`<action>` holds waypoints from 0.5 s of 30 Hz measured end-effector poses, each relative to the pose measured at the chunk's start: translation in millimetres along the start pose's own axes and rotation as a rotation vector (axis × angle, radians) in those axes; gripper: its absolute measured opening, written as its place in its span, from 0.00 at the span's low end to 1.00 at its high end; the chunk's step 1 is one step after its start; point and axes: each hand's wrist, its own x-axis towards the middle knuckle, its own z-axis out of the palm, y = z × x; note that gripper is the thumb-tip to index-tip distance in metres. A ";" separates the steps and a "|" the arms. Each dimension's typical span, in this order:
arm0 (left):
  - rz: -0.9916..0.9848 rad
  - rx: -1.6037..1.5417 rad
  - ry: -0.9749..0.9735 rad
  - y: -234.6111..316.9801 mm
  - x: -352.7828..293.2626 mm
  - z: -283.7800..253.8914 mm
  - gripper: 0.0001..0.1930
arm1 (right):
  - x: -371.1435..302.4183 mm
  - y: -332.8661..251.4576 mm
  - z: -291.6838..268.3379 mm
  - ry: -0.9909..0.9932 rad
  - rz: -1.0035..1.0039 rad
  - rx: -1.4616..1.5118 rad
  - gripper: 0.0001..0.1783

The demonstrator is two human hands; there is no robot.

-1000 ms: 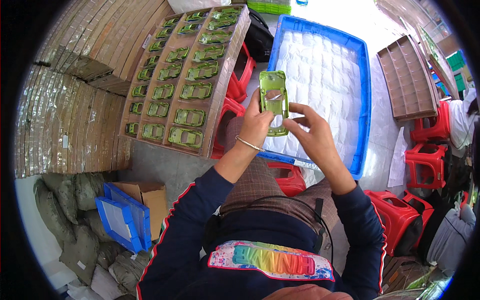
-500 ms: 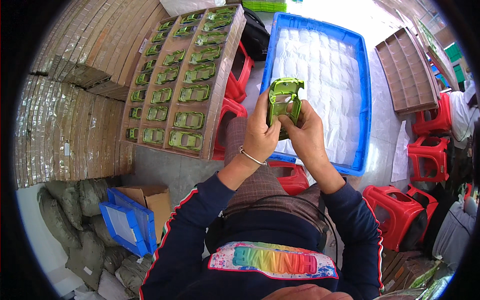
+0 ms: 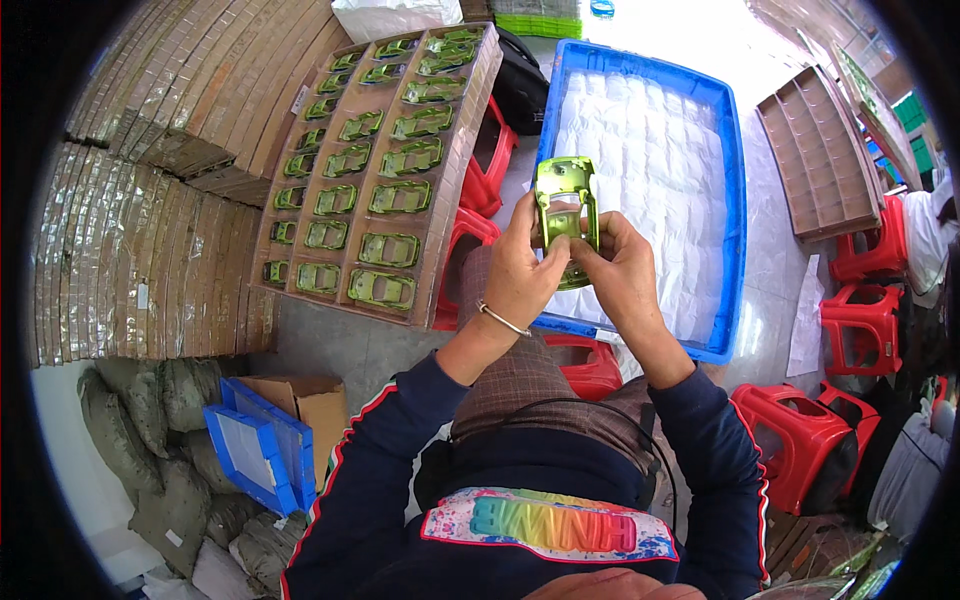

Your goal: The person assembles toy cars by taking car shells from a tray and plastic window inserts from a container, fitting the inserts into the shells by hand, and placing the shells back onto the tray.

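Observation:
A shiny green toy car body shell (image 3: 564,178) with open window gaps is held between both hands, over the near left part of a blue tray (image 3: 738,220). My left hand (image 3: 520,262) is closed on its left edge, thumb pressed near the middle. My right hand (image 3: 622,262) grips the lower right side, its thumb beside the left one. White wrapped pieces (image 3: 660,150) lie in rows inside the blue tray. To the left stands a divided brown tray (image 3: 432,290) with several similar green car shells (image 3: 389,250) in its compartments.
Stacked cardboard trays (image 3: 150,260) rise at the far left. Red stools (image 3: 800,440) stand at the right, with another red stool (image 3: 580,368) under the blue tray. A divided brown tray (image 3: 820,160) leans at the back right. Grey sacks (image 3: 165,490) and a cardboard box (image 3: 300,400) sit at lower left.
Both hands have tilted the car shell, so its bright outer face now shows instead of the hollow inside. The whole view has shifted slightly.

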 end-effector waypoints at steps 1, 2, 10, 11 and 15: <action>0.003 0.002 0.003 0.1 1.3 -0.9 0.25 | 0.7 0.3 -0.7 -0.004 0.006 -0.002 0.09; -0.065 0.039 0.006 1.0 2.6 -1.8 0.22 | 0.6 0.3 -0.9 -0.007 0.003 -0.001 0.09; -0.194 -0.071 0.056 -8.3 6.9 -3.2 0.16 | -1.8 -4.6 1.9 0.017 -0.152 -0.249 0.08; -0.202 -0.116 0.073 -10.5 7.1 -1.6 0.16 | -1.8 -3.7 1.8 0.015 -0.151 -0.250 0.08; -0.242 -0.177 0.115 -5.6 8.8 -4.1 0.14 | -1.2 -5.2 7.5 0.022 -0.204 -0.279 0.07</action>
